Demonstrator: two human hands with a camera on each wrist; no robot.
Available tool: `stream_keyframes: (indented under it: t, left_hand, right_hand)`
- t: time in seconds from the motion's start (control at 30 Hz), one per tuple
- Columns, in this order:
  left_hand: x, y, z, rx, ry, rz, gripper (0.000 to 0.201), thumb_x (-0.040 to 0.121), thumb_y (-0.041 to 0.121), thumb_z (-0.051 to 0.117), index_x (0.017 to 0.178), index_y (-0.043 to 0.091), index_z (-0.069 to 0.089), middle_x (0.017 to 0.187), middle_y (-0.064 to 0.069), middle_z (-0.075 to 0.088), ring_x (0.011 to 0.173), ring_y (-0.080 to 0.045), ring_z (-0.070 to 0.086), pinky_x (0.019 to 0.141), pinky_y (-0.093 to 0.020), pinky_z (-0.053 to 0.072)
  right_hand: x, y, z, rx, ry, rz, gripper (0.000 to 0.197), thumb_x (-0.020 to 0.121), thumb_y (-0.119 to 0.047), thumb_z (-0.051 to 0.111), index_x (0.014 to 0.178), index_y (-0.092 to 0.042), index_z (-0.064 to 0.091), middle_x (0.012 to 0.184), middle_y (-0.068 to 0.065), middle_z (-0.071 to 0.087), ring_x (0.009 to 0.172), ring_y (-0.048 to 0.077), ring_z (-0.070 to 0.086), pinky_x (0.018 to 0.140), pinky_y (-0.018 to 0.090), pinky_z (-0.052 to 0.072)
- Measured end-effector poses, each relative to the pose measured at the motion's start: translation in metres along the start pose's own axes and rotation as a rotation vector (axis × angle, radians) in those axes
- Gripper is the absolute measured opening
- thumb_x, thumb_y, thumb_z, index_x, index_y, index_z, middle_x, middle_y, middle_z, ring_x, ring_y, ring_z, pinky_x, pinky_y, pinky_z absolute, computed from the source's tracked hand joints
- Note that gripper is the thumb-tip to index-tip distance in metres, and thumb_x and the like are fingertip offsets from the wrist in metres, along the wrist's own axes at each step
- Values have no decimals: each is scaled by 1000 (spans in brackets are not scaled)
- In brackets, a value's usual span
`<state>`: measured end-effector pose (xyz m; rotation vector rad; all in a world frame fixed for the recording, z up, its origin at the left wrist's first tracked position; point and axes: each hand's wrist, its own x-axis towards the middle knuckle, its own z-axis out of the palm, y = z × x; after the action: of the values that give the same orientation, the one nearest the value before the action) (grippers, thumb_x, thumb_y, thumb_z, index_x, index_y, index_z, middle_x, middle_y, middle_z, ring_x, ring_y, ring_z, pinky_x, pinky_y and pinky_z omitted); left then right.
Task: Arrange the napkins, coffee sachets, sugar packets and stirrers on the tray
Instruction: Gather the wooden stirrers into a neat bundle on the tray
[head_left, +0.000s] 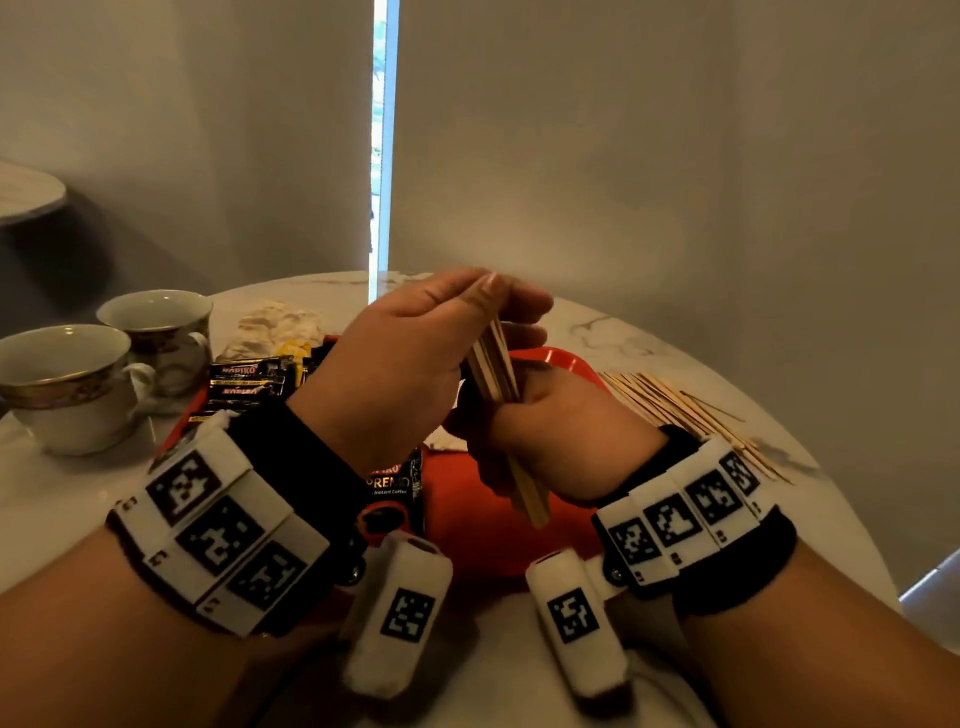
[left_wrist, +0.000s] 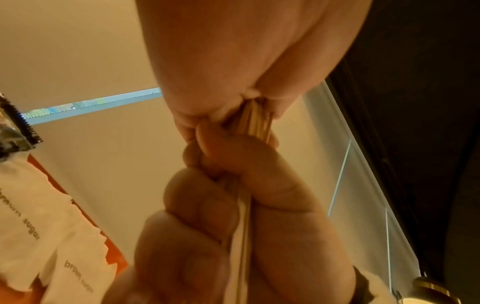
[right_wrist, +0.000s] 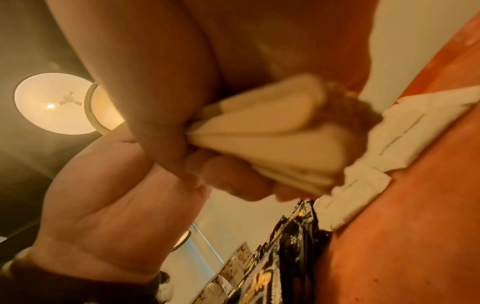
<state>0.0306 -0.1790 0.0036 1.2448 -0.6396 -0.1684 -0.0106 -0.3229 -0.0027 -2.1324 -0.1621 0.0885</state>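
Note:
Both hands hold one bundle of wooden stirrers (head_left: 493, 364) upright over the red tray (head_left: 498, 540). My left hand (head_left: 493, 296) pinches the bundle's top end between thumb and fingers. My right hand (head_left: 498, 410) is wrapped round its middle, and the lower ends stick out below the fist. The left wrist view shows the stirrers (left_wrist: 259, 121) squeezed between the two hands. In the right wrist view they (right_wrist: 259, 139) look fanned and blurred. Black coffee sachets (head_left: 249, 379) and white brown-sugar packets (right_wrist: 415, 131) lie on the tray. Crumpled napkins (head_left: 275, 322) sit behind it.
Several loose stirrers (head_left: 685, 410) lie on the round marble table (head_left: 649, 332) to the right of the tray. Two gold-rimmed cups (head_left: 72, 384) (head_left: 161, 327) stand at the left edge. A grey curtain hangs close behind the table.

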Motion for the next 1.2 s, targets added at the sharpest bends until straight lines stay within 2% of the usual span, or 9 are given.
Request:
stream_keyframes:
  t: [0.17,0.3,0.43,0.57,0.67,0.8,0.93,1.1,1.2]
  left_hand:
    - [2,-3,-4,76,-4,-13,34,106,20,45,89,16,74,99,-9,73,104,-30,71,91,-49,57]
    - [9,-12,-11,-111,141,-40,46,105,47,37,114,18,71,118,-4,71,108,-23,68,82,-42,55]
    - [12,-10,-17,-230,323,-149,58,103,61,24,124,26,65,123,-3,67,111,-22,64,78,-36,47]
    - [12,-6,-17,-270,303,-237,62,102,64,18,126,28,63,124,-2,67,113,-23,63,81,-39,46]
    - [13,-5,-16,-274,311,-252,63,101,65,18,123,29,66,119,-1,70,110,-23,64,81,-40,45]
    - [13,-5,-16,-275,322,-266,63,101,65,19,119,28,67,117,-2,70,106,-22,65,78,-40,43]
    - [14,-6,-18,-297,343,-293,61,102,64,22,116,27,68,113,-2,71,98,-21,65,75,-39,41]
    - [17,-6,-22,-322,368,-312,60,101,64,24,116,25,67,112,-3,72,96,-19,66,74,-38,42]
    - [18,-6,-23,-319,363,-320,61,102,64,23,118,24,66,114,-3,71,100,-20,66,76,-39,43]
  right_hand:
    - [1,0,1,-18,-4,-5,15,91,-7,61,91,8,63,67,18,64,56,26,62,60,37,54]
    - [7,1,3,188,31,26,15,93,-14,65,90,-1,58,62,9,58,51,24,55,53,34,48]
    - [20,3,-24,348,164,262,20,93,-22,68,97,-9,54,65,8,59,52,21,56,54,32,49]
    - [41,16,-64,-53,240,589,30,89,-37,72,94,-7,65,74,8,70,62,20,65,68,36,57]
    - [64,35,-85,-405,261,723,41,85,-49,73,92,-8,71,81,6,75,72,22,70,78,36,58]
    - [90,45,-88,-651,281,784,51,79,-55,77,104,-13,62,87,4,61,81,23,61,63,31,48]
    - [107,50,-82,-718,220,855,61,80,-50,78,126,-15,59,97,2,59,96,25,61,82,38,54]
    - [119,46,-74,-838,201,809,62,85,-51,72,132,-14,58,118,7,61,99,25,57,85,34,50]
    - [123,47,-75,-811,232,810,70,77,-59,76,130,-17,57,125,7,63,106,27,61,94,41,53]
